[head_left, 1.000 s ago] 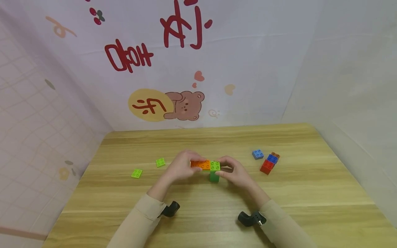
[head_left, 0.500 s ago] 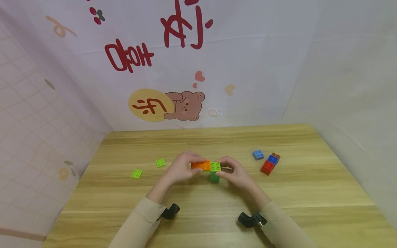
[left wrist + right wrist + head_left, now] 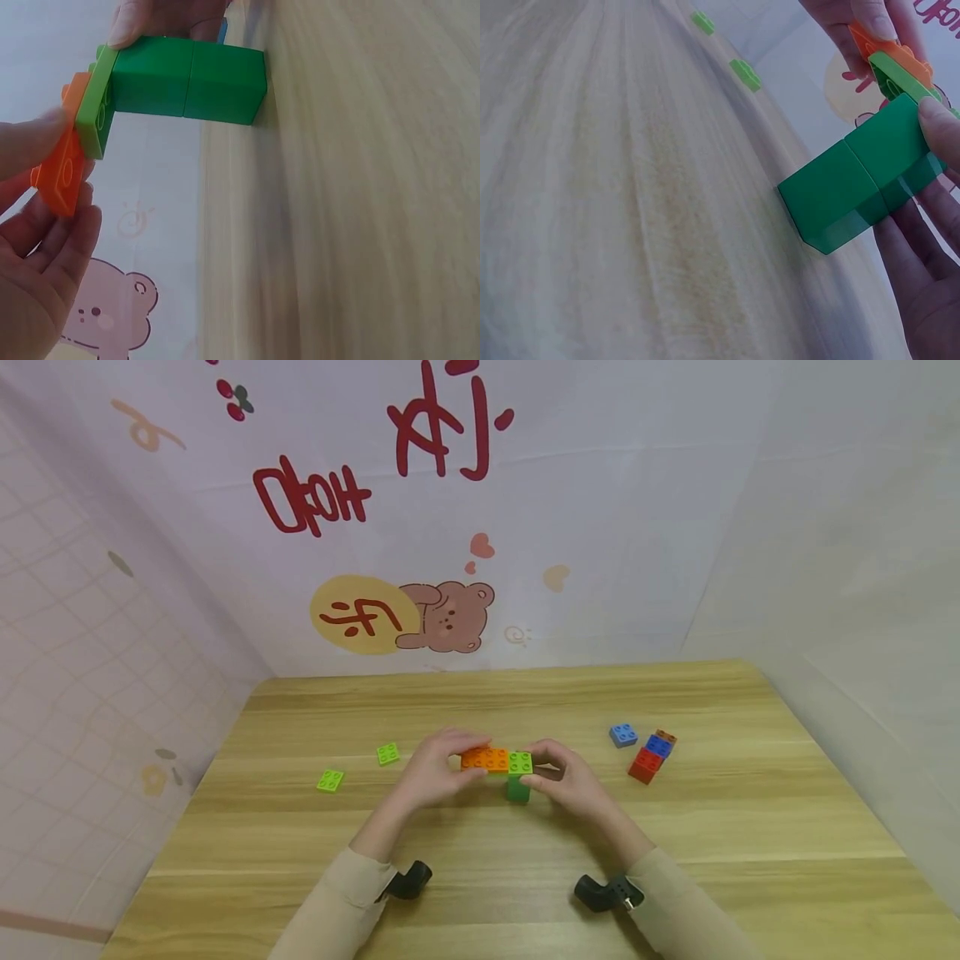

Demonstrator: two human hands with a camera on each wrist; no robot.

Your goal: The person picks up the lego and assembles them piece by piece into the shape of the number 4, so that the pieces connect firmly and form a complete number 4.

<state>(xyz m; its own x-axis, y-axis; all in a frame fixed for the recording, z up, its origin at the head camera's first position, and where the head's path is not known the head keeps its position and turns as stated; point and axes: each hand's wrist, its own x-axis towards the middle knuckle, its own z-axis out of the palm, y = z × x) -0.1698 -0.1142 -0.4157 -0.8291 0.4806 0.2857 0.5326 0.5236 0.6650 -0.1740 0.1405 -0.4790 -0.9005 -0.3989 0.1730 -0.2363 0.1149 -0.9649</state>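
Observation:
In the middle of the table stand two stacked dark green bricks (image 3: 862, 176), with a lime plate (image 3: 97, 105) on top that juts out to the left. An orange plate (image 3: 486, 760) lies over the jutting part, beside the bare lime studs. My left hand (image 3: 435, 772) holds the orange plate by its long sides, thumb on the near side and fingers on the far side. From the right, my right hand (image 3: 566, 781) grips the top of the green stack, its thumb touching near the lime plate. The stack stands upright.
Two small lime plates (image 3: 387, 753) (image 3: 330, 781) lie to the left. At the right are a light blue plate (image 3: 623, 735), a red brick (image 3: 646, 765), a blue brick (image 3: 659, 746) and a brown brick (image 3: 666, 737). A printed cloth (image 3: 600, 527) hangs behind the table (image 3: 480, 893).
My left hand has drawn back slightly to the left and its fingers have spread a little, so more of the orange plate shows. The right hand and the stack stay put.

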